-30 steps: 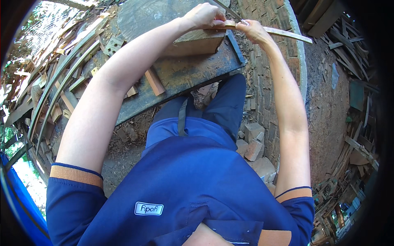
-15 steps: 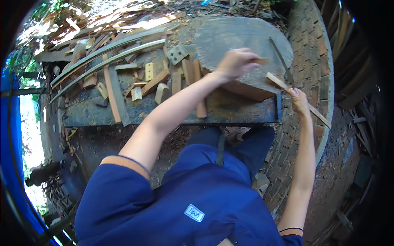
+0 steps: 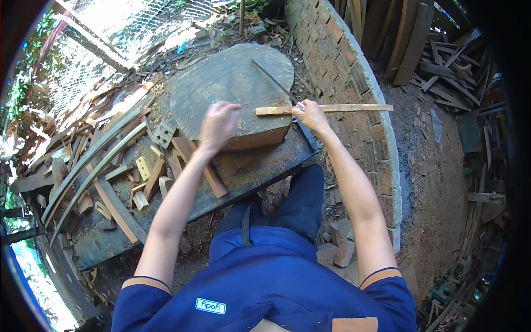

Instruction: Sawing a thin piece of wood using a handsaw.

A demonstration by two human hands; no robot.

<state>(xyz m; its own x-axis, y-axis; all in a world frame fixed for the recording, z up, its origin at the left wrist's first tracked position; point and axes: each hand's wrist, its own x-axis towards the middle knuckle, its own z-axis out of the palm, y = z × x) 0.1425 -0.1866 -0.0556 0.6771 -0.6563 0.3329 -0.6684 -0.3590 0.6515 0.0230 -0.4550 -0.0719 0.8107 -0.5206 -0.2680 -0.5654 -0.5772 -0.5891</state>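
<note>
My right hand (image 3: 311,116) is closed round a long, narrow wooden strip (image 3: 357,108). The strip lies level, its left end over the edge of a thick round wood block (image 3: 191,91) and its right end past the brick paving. A thin dark blade (image 3: 269,76) slants across the block, and its near end meets my right hand; whether I grip it too cannot be told. Over the front left of the block is my left hand (image 3: 220,126), raised and smeared by motion, its fingers unclear.
The block stands on a dark workbench (image 3: 249,166). Left of it lie wood offcuts (image 3: 157,174), a block with holes (image 3: 164,134) and long curved strips (image 3: 102,166). A brick strip with a pale edge (image 3: 368,138) runs along the right. Broken bricks (image 3: 343,249) lie near my legs.
The view has swung to the right. My left hand has drawn back toward the block's near left; the small tan bit at its fingertips no longer shows. The strip has turned level in my right hand.
</note>
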